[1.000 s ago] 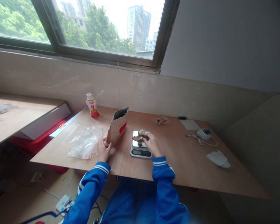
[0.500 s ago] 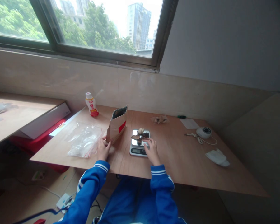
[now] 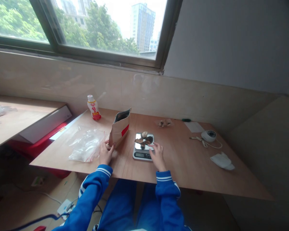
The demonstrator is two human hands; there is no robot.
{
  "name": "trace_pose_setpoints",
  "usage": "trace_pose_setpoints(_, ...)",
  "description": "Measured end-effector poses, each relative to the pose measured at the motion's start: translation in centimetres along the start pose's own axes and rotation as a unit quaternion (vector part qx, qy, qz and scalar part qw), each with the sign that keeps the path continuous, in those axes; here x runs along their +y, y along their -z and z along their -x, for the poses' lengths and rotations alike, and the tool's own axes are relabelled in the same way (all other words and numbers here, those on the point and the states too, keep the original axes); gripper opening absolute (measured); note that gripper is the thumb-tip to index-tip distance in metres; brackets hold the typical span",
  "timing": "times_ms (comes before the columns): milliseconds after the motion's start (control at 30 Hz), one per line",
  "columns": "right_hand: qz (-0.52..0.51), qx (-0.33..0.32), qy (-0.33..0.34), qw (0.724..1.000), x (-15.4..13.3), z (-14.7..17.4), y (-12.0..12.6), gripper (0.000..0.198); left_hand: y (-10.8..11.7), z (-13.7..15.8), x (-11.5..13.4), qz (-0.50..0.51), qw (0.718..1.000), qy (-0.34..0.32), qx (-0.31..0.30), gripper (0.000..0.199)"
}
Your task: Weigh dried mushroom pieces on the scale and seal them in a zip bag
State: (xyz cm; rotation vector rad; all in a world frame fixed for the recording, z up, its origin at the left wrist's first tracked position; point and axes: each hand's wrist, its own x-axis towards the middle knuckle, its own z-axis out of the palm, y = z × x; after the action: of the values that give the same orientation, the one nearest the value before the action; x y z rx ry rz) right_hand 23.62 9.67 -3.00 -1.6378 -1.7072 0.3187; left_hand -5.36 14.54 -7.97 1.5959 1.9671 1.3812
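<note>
Inward from the bench's front edge (image 3: 132,175), the dried slices (image 3: 146,143) look light, brittle (best pinched by the rims); right grip (image 3: 157,155) loosely parted, left grip (image 3: 106,154) holding the paper bag's (image 3: 119,131) base

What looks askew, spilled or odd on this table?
Nothing looks clearly spilled or damaged. Slightly untidy: clear plastic bags lie rumpled left of the open paper bag, and the brown pieces are piled unevenly on the scale.
</note>
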Motion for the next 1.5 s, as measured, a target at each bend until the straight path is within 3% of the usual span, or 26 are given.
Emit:
trace_pose_setpoints(267,0.092,-0.010,0.027,0.995,-1.3,-2.1,-2.3,0.027,0.2,0.1,0.3,0.016,1.000,0.003,-0.002,0.040)
trace_pose_setpoints(533,0.126,-0.014,0.061,0.990,-1.1,-2.9,-2.6,0.027,0.1,0.1,0.1,0.020,1.000,0.004,-0.002,0.046)
trace_pose_setpoints(667,0.099,-0.062,0.157,0.981,-1.1,-4.2,-3.0,0.050,0.1,0.1,0.1,0.020,1.000,0.007,-0.006,0.046)
trace_pose_setpoints(767,0.055,-0.104,0.212,0.970,-0.9,-5.3,-3.4,0.047,0.1,0.0,-0.1,0.019,1.000,0.007,-0.009,0.046)
trace_pose_setpoints(933,-0.014,-0.096,0.240,0.966,-1.1,-5.5,-3.2,0.044,0.1,0.0,-0.1,0.020,1.000,0.010,-0.008,0.045)
trace_pose_setpoints(1133,-0.070,-0.048,0.181,0.980,-1.2,-2.0,0.4,0.035,0.1,0.1,-0.1,0.028,0.999,0.013,-0.014,0.046)
trace_pose_setpoints(1267,-0.002,0.012,0.048,0.999,2.4,0.1,3.0,0.030,0.1,0.1,0.1,0.018,1.000,0.011,-0.004,0.046)
trace_pose_setpoints(1367,0.058,0.020,-0.033,0.998,5.5,1.1,3.8,0.031,0.2,0.0,0.4,0.014,1.000,0.012,-0.023,0.048)
trace_pose_setpoints(1500,0.063,0.005,-0.044,0.997,5.5,0.9,4.3,0.030,0.0,0.0,0.3,-0.010,0.997,0.024,-0.077,0.062)
